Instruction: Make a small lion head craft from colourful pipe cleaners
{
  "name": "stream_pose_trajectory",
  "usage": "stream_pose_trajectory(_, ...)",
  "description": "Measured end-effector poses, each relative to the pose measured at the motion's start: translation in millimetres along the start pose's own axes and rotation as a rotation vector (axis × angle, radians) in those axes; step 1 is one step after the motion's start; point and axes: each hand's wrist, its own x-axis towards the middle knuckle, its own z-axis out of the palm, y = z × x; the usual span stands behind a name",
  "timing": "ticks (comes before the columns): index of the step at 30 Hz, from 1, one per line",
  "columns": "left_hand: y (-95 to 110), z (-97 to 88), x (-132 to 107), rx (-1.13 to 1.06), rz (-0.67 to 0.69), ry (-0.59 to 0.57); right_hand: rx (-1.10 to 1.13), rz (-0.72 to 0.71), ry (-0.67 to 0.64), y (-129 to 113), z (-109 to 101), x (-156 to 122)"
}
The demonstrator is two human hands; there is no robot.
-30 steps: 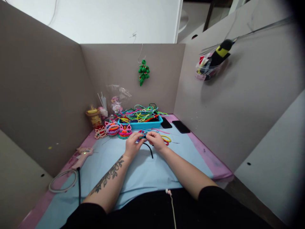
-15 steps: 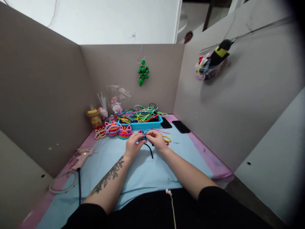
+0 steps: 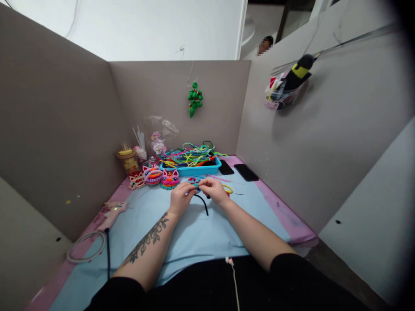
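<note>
My left hand and my right hand meet over the middle of the table, fingertips pinched on a blue pipe cleaner. Fingers hide much of it. Just beyond them lies a partly covered colourful piece. A black pipe cleaner curves out on the cloth below my hands. Past my right hand a yellow pipe cleaner loop shows. To the left stand fuzzy animal-face pieces with ears: a pink and teal one, a lilac and orange one and a cream and red one.
A blue tray heaped with coloured pipe cleaners stands at the back. Beside it lie two dark phones. A pink glue gun with its cord rests at left, near a lidded cup. Partitions enclose the table.
My fingers have shifted slightly on the blue pipe cleaner, and my left hand sits a touch further left. The person in the background has moved right.
</note>
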Motion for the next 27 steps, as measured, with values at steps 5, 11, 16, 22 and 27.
stream_pose_trajectory(5, -1, -0.1, -1, 0.013, 0.002, -0.002, -0.029, 0.014, -0.022, -3, -2, -1)
stream_pose_trajectory(11, -3, -0.2, -2, 0.017, 0.013, -0.006, -0.05, 0.018, -0.027, -6, -2, -2)
stream_pose_trajectory(16, -4, 0.4, -2, 0.028, 0.018, -0.013, -0.055, 0.024, -0.034, -7, -2, -1)
stream_pose_trajectory(22, -3, 0.7, -2, 0.039, 0.019, -0.008, -0.065, 0.023, -0.047, -2, -4, 0)
stream_pose_trajectory(27, -1, 0.2, 0, 0.008, 0.004, 0.012, 0.012, 0.018, -0.007, 4, 0, 2)
